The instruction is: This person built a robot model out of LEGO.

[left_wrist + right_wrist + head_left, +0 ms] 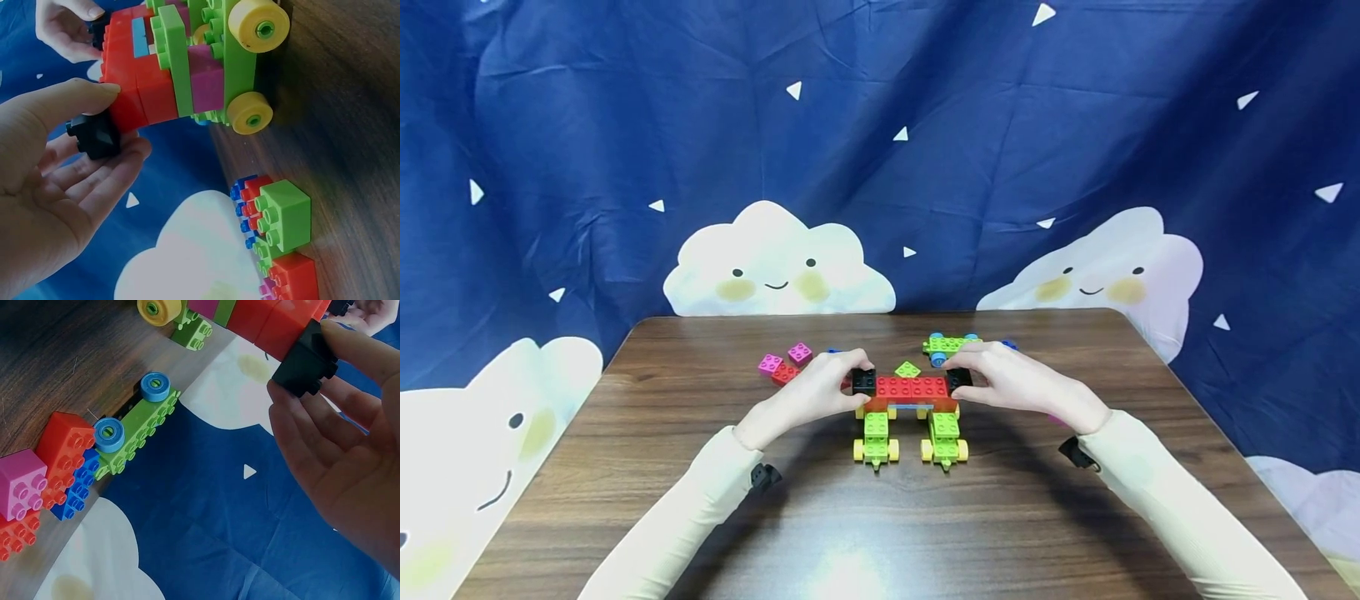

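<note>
A toy brick structure stands on the table, its red bricks (912, 388) bridging two green wheeled bases (876, 427) with yellow wheels (259, 28). At the left end of the red row, my left hand (808, 390) pinches a black brick (97, 139) between thumb and fingers. On the opposite end my right hand (1026, 382) grips another black brick (306, 361) in the same way. Both black bricks sit right against the ends of the red row, studs outward from the table. Purple bricks (206, 78) and a light-blue piece (140, 37) show lower in the structure.
Behind the structure is a green wheeled base (139, 428) with blue wheels. Pink bricks (800, 353) and a red brick (786, 373) lie at the back left, a green brick (907, 369) in the middle. Red and blue bricks (80, 487) are behind my right hand. A blue curtain (925, 167) hangs beyond the table.
</note>
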A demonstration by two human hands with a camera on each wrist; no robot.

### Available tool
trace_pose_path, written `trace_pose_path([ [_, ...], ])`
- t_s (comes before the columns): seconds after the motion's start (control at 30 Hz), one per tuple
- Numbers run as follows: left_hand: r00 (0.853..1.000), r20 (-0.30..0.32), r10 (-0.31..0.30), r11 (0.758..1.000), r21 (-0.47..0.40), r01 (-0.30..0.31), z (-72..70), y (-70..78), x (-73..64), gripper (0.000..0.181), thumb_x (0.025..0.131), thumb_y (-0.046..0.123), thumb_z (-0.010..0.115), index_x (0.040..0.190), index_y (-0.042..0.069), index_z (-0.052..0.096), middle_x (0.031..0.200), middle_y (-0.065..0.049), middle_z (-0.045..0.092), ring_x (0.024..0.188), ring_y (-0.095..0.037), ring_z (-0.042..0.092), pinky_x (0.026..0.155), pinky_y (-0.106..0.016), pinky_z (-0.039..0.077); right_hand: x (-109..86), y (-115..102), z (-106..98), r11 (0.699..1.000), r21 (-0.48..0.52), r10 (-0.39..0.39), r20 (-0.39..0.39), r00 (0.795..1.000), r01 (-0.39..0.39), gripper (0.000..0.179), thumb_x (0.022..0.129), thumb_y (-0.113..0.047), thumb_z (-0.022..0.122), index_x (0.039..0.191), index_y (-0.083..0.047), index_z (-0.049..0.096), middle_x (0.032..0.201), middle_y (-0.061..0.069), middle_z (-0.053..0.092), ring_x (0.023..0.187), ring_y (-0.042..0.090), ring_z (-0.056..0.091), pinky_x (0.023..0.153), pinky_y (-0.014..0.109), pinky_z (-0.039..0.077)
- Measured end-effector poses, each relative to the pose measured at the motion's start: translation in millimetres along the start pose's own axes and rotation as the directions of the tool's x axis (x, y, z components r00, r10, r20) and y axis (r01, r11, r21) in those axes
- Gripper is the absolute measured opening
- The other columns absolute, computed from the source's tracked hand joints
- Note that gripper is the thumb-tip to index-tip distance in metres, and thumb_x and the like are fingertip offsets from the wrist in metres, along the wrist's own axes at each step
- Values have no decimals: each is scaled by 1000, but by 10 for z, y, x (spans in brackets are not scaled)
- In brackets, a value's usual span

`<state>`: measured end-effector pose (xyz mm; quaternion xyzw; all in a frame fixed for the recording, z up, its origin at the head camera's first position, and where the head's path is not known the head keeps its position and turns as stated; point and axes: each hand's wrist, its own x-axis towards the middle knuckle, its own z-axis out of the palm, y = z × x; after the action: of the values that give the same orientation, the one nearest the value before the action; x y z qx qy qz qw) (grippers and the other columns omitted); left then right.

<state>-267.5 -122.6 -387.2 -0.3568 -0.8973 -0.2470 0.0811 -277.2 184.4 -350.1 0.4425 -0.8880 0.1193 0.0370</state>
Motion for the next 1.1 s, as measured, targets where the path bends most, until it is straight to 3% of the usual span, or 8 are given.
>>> trace_pose_path([
  [0.2,1000,1,-8,999,-31,8,21,-17,6,31,80,14,79,106,9,62,93,-4,70,79,-24,63,68,-21,48,1,7,12,1000,11,7,-1,1000,-7,33,89,-28,73,116,-10,71,107,1,73,65,6,49,68,24,48],
  [0.37,1000,11,-21,998,-52,22,36,-32,-7,32,81,14,78,108,8,63,90,-2,68,77,-18,60,66,-19,47,16,-6,48,1000,19,-11,-9,1000,11,30,91,-27,72,116,-10,71,106,1,72,66,2,51,69,23,50],
  [0.5,999,18,-42,997,-68,43,49,-48,-16,33,82,16,79,110,8,64,91,-2,68,76,-16,58,67,-19,47,30,-13,76,999,41,-16,-11,1000,17,28,90,-25,72,114,-10,71,103,2,70,56,-3,42,62,19,45],
  [0.7,997,26,-66,994,-80,68,49,-59,-39,35,83,18,79,113,9,64,94,-2,68,78,-15,57,67,-19,46,39,-15,91,998,69,-13,-5,1000,13,27,90,-25,72,113,-11,72,105,2,71,54,-5,40,58,16,43],
  [0.9,998,17,-64,995,-80,65,62,-69,-49,36,83,19,79,114,9,64,93,-1,68,78,-19,58,66,-19,45,54,-18,117,998,48,-30,-20,999,31,30,88,-32,74,110,-12,73,99,0,70,65,1,49,62,19,46],
  [1.03,999,6,-49,996,-77,49,66,-82,-53,36,83,19,79,114,9,64,94,-1,68,78,-18,58,67,-19,46,64,-35,122,999,16,-40,-39,998,41,27,88,-30,75,107,-11,73,98,0,70,80,6,57,71,24,51],
  [1.1,999,0,-43,996,-77,43,63,-87,-60,36,83,20,79,114,9,64,94,-2,68,79,-17,57,67,-19,46,70,-38,121,999,14,-44,-43,998,45,26,88,-28,75,106,-10,73,97,0,70,80,7,58,71,24,52],
])
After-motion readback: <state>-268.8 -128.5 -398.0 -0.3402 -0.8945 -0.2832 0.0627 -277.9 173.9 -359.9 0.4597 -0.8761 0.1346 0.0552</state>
